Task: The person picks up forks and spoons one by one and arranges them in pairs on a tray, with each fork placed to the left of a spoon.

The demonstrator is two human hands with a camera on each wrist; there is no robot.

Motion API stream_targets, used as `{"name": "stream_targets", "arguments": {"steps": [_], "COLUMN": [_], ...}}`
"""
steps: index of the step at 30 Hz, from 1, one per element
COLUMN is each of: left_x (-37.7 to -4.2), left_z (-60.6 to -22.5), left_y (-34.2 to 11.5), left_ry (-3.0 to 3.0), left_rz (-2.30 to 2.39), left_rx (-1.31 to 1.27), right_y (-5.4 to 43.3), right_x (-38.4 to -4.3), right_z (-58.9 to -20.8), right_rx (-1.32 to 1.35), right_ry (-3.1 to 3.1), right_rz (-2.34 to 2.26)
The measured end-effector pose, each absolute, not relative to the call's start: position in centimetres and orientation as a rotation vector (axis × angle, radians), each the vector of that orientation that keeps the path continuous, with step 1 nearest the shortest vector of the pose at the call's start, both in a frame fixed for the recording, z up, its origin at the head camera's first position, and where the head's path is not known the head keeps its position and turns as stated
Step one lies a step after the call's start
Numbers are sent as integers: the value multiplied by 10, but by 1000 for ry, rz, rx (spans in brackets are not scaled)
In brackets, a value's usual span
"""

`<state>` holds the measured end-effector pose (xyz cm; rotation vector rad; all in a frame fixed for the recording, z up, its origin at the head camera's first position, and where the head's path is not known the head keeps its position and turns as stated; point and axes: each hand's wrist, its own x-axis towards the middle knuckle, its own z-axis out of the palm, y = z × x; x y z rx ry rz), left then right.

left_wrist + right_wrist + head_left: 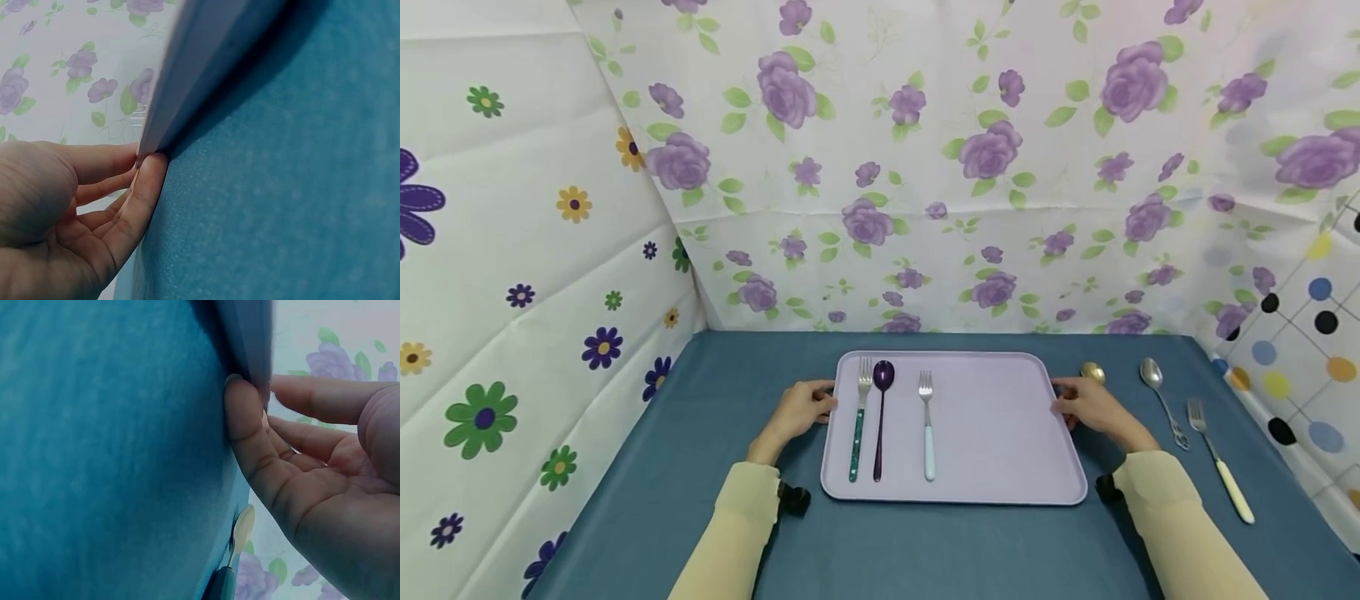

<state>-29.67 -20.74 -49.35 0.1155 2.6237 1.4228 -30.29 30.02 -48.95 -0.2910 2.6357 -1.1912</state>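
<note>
Gripping the lilac tray (992, 433) at both short edges: left hand (801, 410) pinching its left rim, right hand (1093, 408) pinching the right, each equally near. Lying with long axis crosswise on the tabletop (925, 550), holding two forks and a spoon. Hiding fingertips under the rim.

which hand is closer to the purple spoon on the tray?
Left. The left hand holds the tray edge beside the purple spoon; the right hand holds the far edge.
</note>
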Motion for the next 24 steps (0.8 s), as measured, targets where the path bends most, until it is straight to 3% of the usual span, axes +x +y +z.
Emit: {"name": "stream_targets", "arguments": {"steps": [24], "left_x": [-297], "left_z": [-492], "left_y": [-206], "left_ry": [2658], "left_rz": [1384], "left_rx": [85], "right_y": [317], "right_x": [-289], "right_z": [-459], "right_rx": [-292], "right_ry": [2833], "right_rz": [-1043]}}
